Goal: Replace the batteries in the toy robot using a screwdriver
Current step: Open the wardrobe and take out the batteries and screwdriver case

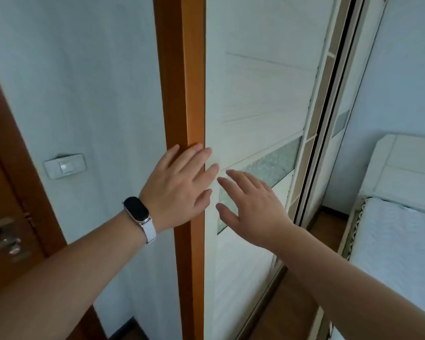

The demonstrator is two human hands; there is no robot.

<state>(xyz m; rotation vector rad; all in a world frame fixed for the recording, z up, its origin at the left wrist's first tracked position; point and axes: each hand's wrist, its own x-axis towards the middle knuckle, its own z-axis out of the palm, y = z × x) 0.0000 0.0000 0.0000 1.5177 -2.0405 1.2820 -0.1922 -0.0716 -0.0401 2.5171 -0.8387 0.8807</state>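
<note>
Wall (84,82): pale, left half of frame.
Wardrobe (260,94): white sliding door, centre.
Bed (398,241): white, lower right.
Post (182,69): orange wood, upright, centre.
Left hand (179,190): fingers straight, spread, over the post, holding nothing.
Right hand (253,209): fingers straight, apart, possibly touching the wardrobe.
Band (139,211): dark face, left wrist.
Switch (64,166): on wall, left.
Toy robot: cannot tell where.

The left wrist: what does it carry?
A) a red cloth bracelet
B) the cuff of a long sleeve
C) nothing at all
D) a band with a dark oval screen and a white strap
D: a band with a dark oval screen and a white strap sits on the bare wrist just behind the left hand, whose fingers are straight and hold nothing.
</note>
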